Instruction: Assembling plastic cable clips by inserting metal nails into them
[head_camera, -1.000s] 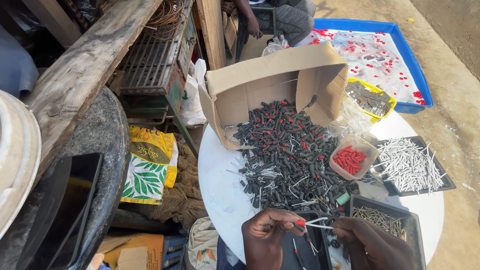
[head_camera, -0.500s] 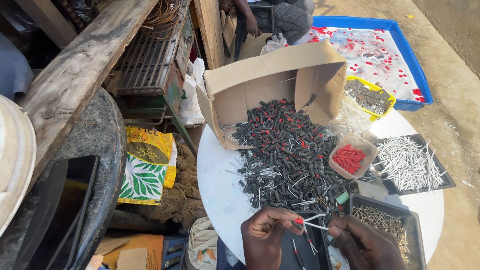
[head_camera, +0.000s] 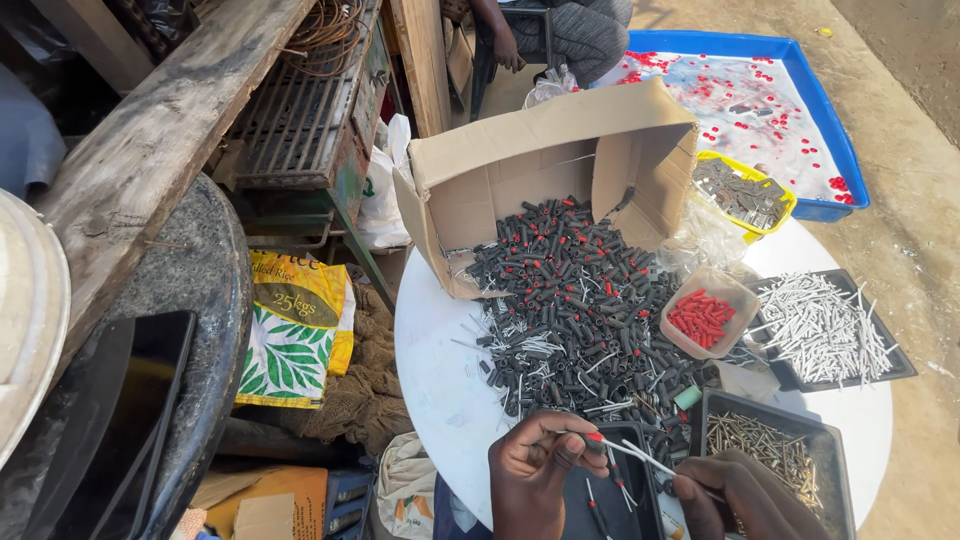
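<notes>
My left hand (head_camera: 535, 462) is low at the near edge of the round white surface (head_camera: 440, 370), fingers pinched shut on a thin white pin (head_camera: 625, 450) with a red tip at my fingertips. My right hand (head_camera: 740, 495) meets it from the other side, its grip closed on the pin's far end, so the pin spans between both hands, held level just above a small black tray (head_camera: 610, 500). Holding both ends keeps so thin a piece steady.

The heap of dark sleeves (head_camera: 590, 310), some red-capped, lies just beyond my hands, spilling from a cardboard box (head_camera: 520, 175) tipped on its side, which puts the stock within easy reach. Sorted parts sit apart to the right: red caps in a clear tub (head_camera: 705, 315), white pins on a flat black tray (head_camera: 825, 325), brass-coloured pins in a deeper black tray (head_camera: 775, 450). A yellow tub (head_camera: 745, 195) and a blue tray (head_camera: 770, 105) lie farther back. Another person sits beyond the box.
</notes>
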